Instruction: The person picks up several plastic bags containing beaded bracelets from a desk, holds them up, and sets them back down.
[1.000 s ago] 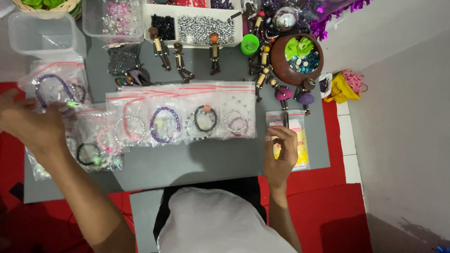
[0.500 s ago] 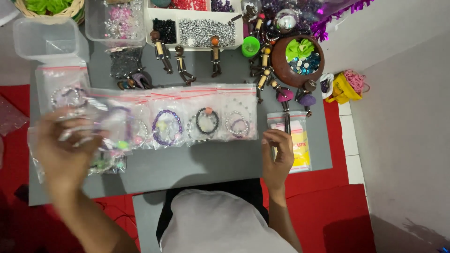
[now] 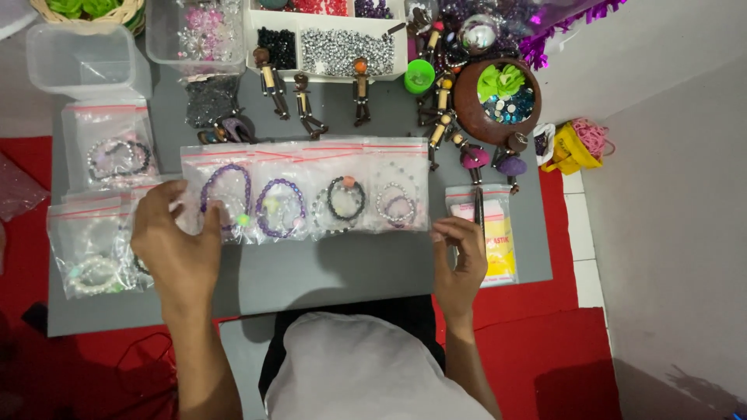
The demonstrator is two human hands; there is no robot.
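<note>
Head view: left hand on bagged purple bracelet; right hand flat.

Purple-beaded bracelet, grey mat

The person wears a pale grey top (loose, plain); both forearms bare, left hand and right hand ungloved.

Single head-worn view looking almost straight down from fairly close onto a grey table, probably tilted slightly forward.
</note>
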